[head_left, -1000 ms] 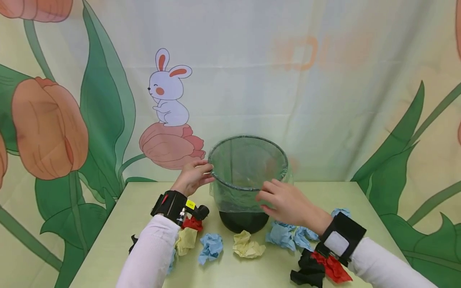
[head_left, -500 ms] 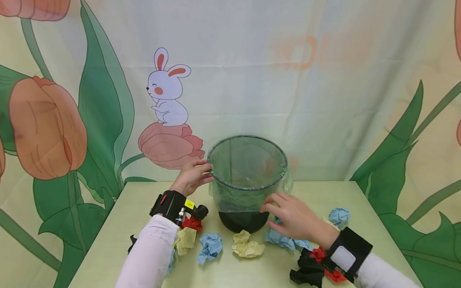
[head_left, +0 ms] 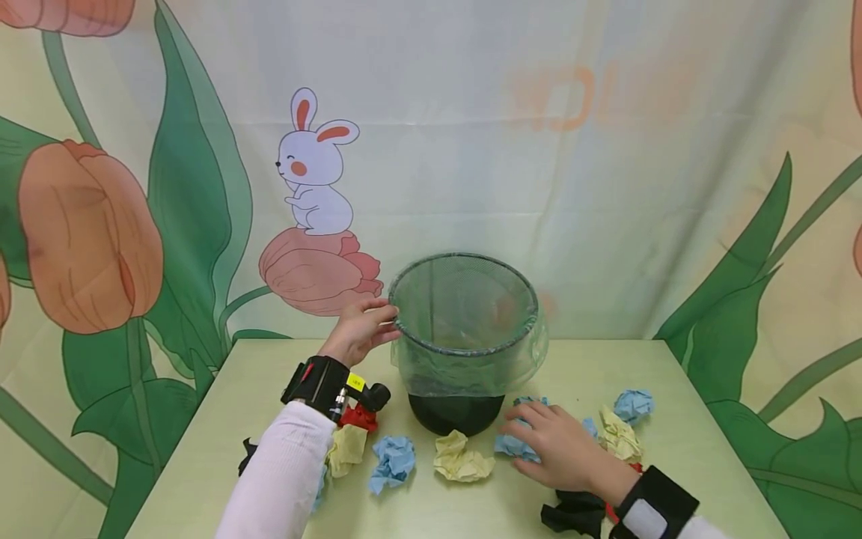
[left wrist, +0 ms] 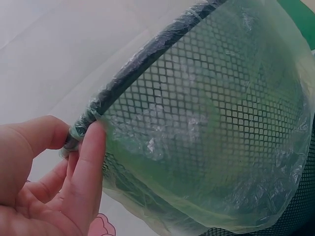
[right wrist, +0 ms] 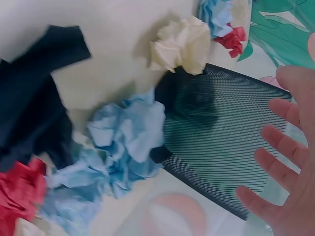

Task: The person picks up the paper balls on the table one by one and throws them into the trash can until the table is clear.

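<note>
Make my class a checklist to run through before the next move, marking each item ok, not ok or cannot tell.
1. Bin upright on the table: ok.
2. Bag hanging over the rim at the front: ok.
3. Left hand pinching the rim: ok.
4. Right hand free: ok; it holds nothing.
5. Table clear of crumpled paper: not ok; several pieces lie in front of and beside the bin.
6. Bottom of the bin empty: cannot tell; it is hidden.

A pale hanging cloth (head_left: 458, 165), softly creased and evenly lit, spreads behind the table (head_left: 592, 367), whose top is light yellow-green. Orange tulips (head_left: 90, 239) and broad green leaves (head_left: 191, 172) frame its sides, while a white cartoon rabbit (head_left: 323, 209) sits on a pink tulip (head_left: 313, 273).
</note>
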{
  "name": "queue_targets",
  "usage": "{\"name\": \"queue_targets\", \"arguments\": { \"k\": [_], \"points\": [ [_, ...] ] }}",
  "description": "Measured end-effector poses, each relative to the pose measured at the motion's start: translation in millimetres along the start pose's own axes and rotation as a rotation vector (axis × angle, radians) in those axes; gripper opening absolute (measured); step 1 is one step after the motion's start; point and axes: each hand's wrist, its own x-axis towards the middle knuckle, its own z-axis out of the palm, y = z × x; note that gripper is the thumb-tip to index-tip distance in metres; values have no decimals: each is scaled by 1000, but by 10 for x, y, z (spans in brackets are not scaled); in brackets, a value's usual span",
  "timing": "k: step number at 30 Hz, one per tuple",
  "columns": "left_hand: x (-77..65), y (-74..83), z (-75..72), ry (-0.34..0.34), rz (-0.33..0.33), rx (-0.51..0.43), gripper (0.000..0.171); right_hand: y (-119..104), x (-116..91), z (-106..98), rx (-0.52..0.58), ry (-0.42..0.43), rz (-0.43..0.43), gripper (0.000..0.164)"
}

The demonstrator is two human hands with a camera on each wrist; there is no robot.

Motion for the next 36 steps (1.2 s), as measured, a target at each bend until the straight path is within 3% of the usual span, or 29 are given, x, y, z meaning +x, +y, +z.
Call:
{"name": "queue_targets", "arguments": {
  "k": [12, 20, 29, 36],
  "points": [
    [-1, -15, -10, 3, -2, 9, 47, -63, -355, 300, 122, -113, 152, 44],
    [-6, -16, -10, 0, 1, 2, 47, -74, -564, 486, 99, -132, 164, 44],
    [-8, -10, -7, -14, 5, -6, 49, -58, -768, 635, 91, -315, 293, 57],
    [-4, -3, 0, -7, 9, 1, 47, -13, -884, 772, 94, -380, 344, 64]
  ]
}}
